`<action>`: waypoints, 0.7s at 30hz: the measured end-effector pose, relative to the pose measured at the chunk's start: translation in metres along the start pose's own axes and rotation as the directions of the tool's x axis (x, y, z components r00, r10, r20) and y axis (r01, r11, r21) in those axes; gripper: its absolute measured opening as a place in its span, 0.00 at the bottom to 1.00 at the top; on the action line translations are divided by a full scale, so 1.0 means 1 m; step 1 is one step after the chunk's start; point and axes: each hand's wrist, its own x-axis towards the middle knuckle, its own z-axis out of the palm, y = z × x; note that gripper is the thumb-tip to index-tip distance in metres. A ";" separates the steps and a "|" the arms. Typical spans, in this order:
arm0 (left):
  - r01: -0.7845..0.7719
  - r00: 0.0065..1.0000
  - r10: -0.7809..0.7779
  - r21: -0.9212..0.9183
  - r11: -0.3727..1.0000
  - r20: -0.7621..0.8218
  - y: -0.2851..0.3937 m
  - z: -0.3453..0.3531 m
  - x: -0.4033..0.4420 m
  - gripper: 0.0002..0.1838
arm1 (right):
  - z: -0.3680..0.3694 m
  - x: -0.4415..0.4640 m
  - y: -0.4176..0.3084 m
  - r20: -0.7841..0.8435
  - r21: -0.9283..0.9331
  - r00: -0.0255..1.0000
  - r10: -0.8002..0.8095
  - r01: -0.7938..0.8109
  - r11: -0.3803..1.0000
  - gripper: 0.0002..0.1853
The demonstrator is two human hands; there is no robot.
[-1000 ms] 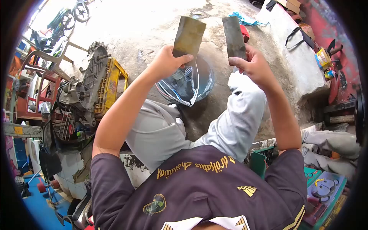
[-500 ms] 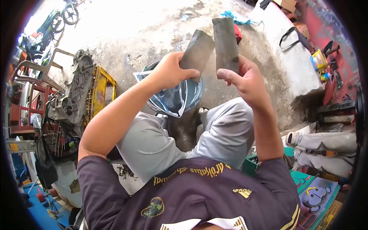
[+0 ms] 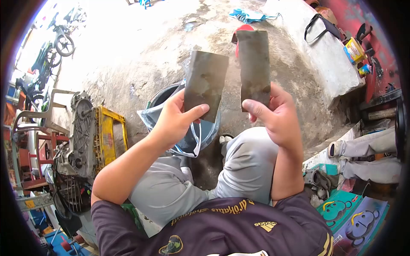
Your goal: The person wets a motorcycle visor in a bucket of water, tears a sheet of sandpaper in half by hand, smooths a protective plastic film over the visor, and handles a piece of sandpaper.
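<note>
My left hand (image 3: pixel 177 117) is closed around the lower end of a worn, grey-brown sandpaper sheet (image 3: pixel 207 79), thumb lying across its face. In my right hand (image 3: pixel 277 117), a second, longer sandpaper sheet (image 3: pixel 254 64) is pinched near its bottom edge. Both rectangular sheets stand upright side by side with a narrow gap between them, their faces toward me. Below and behind my left hand is a dark bucket (image 3: pixel 164 94) with clear plastic about it, partly hidden by that hand and sheet.
A metal engine casing (image 3: pixel 83 136) and a yellow crate (image 3: pixel 110 134) stand at left, near a plastic chair (image 3: pixel 53 104). A red object (image 3: pixel 244 28) and blue cloth (image 3: pixel 247 16) lie beyond the sheets. Another person's legs (image 3: pixel 369 155) show at right.
Both hands have lowered in view with their sheets. The left sheet has moved left and turned more upright, widening the gap. The view has shifted, showing more floor ahead.
</note>
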 end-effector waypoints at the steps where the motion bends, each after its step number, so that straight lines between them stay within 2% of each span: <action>1: -0.013 1.000 0.012 -0.044 0.999 -0.029 -0.001 0.002 0.002 0.18 | -0.003 0.004 0.004 -0.045 0.029 0.999 -0.031 0.032 0.999 0.13; 5: 0.028 0.998 -0.033 -0.113 0.993 -0.048 0.001 0.005 0.019 0.20 | -0.007 0.014 0.010 -0.125 0.084 0.991 -0.053 0.064 0.994 0.11; 6: 0.050 0.999 -0.050 -0.013 0.999 0.002 0.005 0.003 0.026 0.19 | -0.007 0.015 0.014 -0.132 0.087 0.990 -0.050 0.061 0.994 0.11; 8: 0.077 0.997 -0.077 0.003 0.997 0.031 0.000 0.002 0.040 0.18 | -0.007 0.014 0.022 -0.115 0.088 0.991 0.062 -0.052 0.995 0.12; 10: 0.094 0.994 -0.095 0.015 0.995 0.061 -0.007 0.006 0.053 0.18 | -0.008 0.014 0.032 -0.130 0.121 0.989 0.076 -0.061 0.991 0.13; 12: 0.071 0.995 -0.062 -0.099 0.993 0.083 -0.015 0.013 0.062 0.15 | -0.016 0.014 0.040 -0.110 0.150 0.988 0.111 -0.094 0.984 0.16; 13: 0.078 0.993 -0.069 -0.097 0.992 0.092 -0.018 0.014 0.065 0.15 | -0.018 0.015 0.042 -0.121 0.153 0.986 0.116 -0.097 0.983 0.16; 15: 0.156 0.987 -0.148 -0.182 0.971 0.056 -0.024 0.015 0.072 0.14 | -0.023 0.018 0.045 -0.103 0.174 0.988 0.115 -0.096 0.980 0.16; 21: 0.148 0.981 -0.128 -0.141 0.979 0.144 -0.022 0.003 0.103 0.14 | -0.045 0.033 0.062 -0.092 0.155 0.990 0.103 -0.088 0.984 0.17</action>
